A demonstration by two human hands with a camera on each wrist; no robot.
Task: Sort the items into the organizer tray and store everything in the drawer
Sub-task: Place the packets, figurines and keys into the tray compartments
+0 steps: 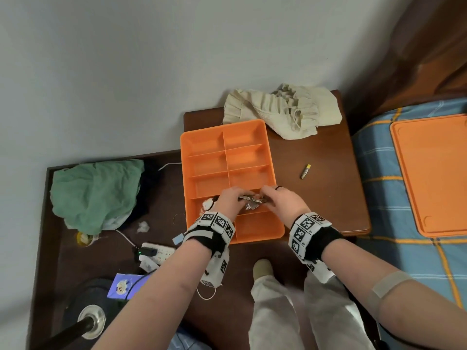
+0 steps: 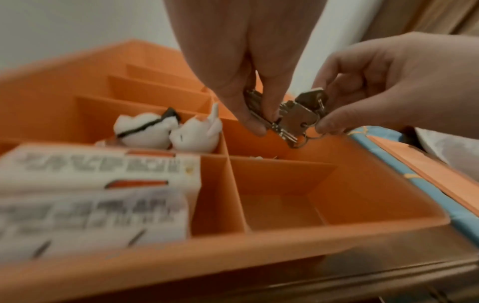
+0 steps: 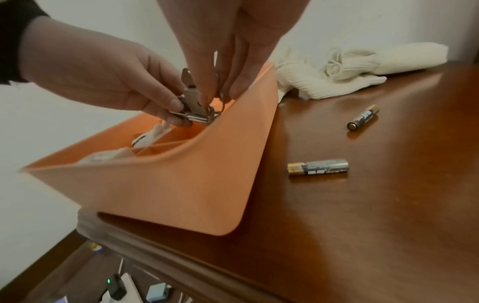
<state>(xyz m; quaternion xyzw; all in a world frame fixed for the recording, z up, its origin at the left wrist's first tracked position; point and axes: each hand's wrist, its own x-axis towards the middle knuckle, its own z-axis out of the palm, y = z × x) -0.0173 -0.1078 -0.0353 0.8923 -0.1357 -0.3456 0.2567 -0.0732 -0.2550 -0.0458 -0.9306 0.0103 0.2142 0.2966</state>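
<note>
Right up close, the left hand (image 2: 243, 67) and the right hand (image 2: 383, 86) meet over the orange organizer tray (image 1: 275, 232), and both are pinching the same bunch of keys (image 2: 293, 116): left fingertips (image 3: 171, 106) nipped onto the blades, right thumb and fingers closed on the heads and the ring. The keys hang just above the rim, over the second compartment from the near end on the right-hand column; whether they touch the tray floor cannot be told. Immediately left of the grip, in the neighbouring compartment, sit two small white plush charms (image 2: 168, 131), pressed together. Nearer than that, the near-left compartment holds white packets with printed text (image 2: 90, 184), too blurred to read. The compartment right below the keys, nearest the body, shows only bare orange floor. Out to the right of the grip, on the brown nightstand top (image 3: 388, 225), lie two batteries (image 3: 318, 167), apart from each other and clear of the tray. Beyond the tray, a crumpled cream cloth (image 1: 283, 109) lies at the far edge of the stand.
</note>
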